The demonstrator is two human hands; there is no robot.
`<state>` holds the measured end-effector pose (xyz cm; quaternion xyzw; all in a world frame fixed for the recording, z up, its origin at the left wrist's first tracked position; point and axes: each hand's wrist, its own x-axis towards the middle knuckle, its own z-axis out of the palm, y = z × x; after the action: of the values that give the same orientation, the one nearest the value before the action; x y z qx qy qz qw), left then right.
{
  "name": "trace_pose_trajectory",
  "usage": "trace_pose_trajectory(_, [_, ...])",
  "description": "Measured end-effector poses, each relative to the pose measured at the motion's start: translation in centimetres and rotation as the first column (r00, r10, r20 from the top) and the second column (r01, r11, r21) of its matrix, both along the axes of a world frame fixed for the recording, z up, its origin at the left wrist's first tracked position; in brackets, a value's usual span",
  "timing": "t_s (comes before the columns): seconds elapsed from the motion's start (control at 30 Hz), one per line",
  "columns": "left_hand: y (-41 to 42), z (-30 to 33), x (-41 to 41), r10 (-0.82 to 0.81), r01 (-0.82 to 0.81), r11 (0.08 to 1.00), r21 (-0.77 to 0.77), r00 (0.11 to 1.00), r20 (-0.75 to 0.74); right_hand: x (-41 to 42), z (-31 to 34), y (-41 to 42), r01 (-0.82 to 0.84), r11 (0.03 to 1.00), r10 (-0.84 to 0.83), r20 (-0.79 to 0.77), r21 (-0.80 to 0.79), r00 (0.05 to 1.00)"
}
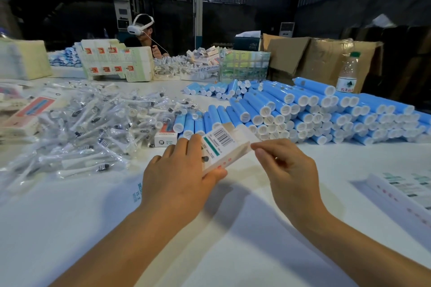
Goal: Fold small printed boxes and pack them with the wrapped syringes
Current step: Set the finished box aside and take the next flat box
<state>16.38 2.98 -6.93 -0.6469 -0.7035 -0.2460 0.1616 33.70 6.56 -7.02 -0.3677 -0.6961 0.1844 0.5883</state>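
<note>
Presently held, centre of view: one small white printed cardboard box (224, 147) with barcode and green stripe, raised above the white table (210, 251), its far end open with a flap standing up.

Left hand (177, 175): fingers curled over the box's left face, thumb beneath its near end; it grips the box.

Right hand (286, 170): thumb and forefinger pressed together at the box's right corner, seemingly pinching a flap edge; the other fingers are curled. Whether anything lies inside the box cannot be told.

Stock at 10 o'clock: loose heap of clear-wrapped white syringes with dark tips (93, 123), well apart from the hands.

At 1 o'clock: stacked blue cylindrical tubes with white caps (314, 112), just behind the box.

At 3 o'clock: flat printed box blanks (405, 191) lying on the table.

At 12 o'clock, far side: a second person wearing a white headset (140, 27).

Risks, as judged: a tuck flap creased off its score line would leave the box skewed; too firm a grip could crush the thin card; closing the end before a syringe goes in would mean reopening it.
</note>
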Motion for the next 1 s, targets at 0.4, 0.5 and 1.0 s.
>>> trace_pose_trajectory(0.4, [0.4,-1.1,0.5,-0.027,0.034,0.998,0.051,0.99,-0.139,-0.5,-0.6,-0.6,-0.072,0.99,0.076,0.03,-0.118,0.997])
trace_pose_trajectory(0.5, [0.4,-1.1,0.5,-0.031,0.04,0.997,0.059,0.987,-0.156,-0.5,-0.4,-0.7,-0.098,0.978,0.095,-0.029,-0.182,0.995])
trace_pose_trajectory(1.0, [0.2,-1.6,1.5,-0.038,0.054,0.998,0.045,0.951,-0.307,-0.7,-0.3,0.0,-0.039,0.93,0.08,0.098,-0.364,0.992])
